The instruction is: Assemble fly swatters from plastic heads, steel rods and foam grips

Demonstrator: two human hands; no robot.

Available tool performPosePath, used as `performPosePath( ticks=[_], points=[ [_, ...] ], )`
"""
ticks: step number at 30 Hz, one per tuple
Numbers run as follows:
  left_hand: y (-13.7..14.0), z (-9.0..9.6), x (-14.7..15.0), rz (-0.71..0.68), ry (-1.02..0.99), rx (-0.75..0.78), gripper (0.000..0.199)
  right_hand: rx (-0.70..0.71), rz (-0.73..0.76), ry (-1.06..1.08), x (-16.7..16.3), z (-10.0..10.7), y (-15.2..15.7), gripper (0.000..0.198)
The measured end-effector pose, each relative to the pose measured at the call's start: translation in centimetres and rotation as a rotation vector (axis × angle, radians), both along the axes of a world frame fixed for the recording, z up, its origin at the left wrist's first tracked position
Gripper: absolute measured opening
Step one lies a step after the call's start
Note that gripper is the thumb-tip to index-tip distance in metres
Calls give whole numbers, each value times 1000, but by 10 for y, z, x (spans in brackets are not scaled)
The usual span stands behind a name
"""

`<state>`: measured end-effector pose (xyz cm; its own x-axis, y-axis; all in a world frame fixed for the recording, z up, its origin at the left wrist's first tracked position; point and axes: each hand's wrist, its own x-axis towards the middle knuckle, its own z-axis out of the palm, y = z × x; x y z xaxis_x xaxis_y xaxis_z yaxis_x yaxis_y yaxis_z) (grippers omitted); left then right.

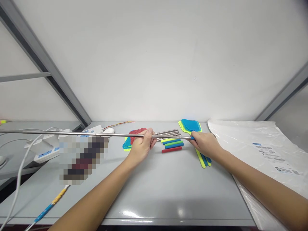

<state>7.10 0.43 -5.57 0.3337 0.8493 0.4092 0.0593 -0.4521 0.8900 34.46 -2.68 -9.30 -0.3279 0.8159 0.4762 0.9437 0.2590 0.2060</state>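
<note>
A long, thin telescopic metal rod [79, 133] stretches level from the left edge of view to my right hand [204, 143]. That hand is closed around the blue handle [192, 138] at the rod's right end. Further left, my left hand [141, 146] wraps its fingers round the rod's shaft. Behind the left hand lie red, blue and yellow fly swatter heads [138, 131], partly covered. Several short metal rods [172, 132] lie between my hands, beside several coloured handle tubes, among them a red tube [172, 149]. Near my right hand is a pile of blue and yellow-green fly swatters [191, 125].
A large white plastic mailing bag [260, 160] with labels covers the table's right side. Power strips [48, 154] and white cables [19, 179] are at the left, beside a blurred-out object [84, 160]. A white wall [154, 64] rises behind the grey table [173, 192].
</note>
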Motion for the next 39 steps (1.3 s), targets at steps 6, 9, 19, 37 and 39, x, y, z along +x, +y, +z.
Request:
performPosePath(
  ticks=[6, 9, 19, 37, 39],
  points=[
    [1, 1, 0, -2, -32, -22, 52, 8, -19, -20, -4, 0, -2, 40],
    [3, 1, 0, -5, -63, -40, 51, 15, -28, -24, -7, 1, -3, 39],
    [-24, -16, 26, -238, 123, -111, 46, 80, 178, -31, -37, 1, -14, 23],
    [16, 7, -6, 205, -506, -118, 47, 21, -115, 12, 11, 7, 2, 28],
    [13, 2, -2, 203, -463, -148, 48, 12, -121, -9, 9, 6, 1, 30]
  ],
)
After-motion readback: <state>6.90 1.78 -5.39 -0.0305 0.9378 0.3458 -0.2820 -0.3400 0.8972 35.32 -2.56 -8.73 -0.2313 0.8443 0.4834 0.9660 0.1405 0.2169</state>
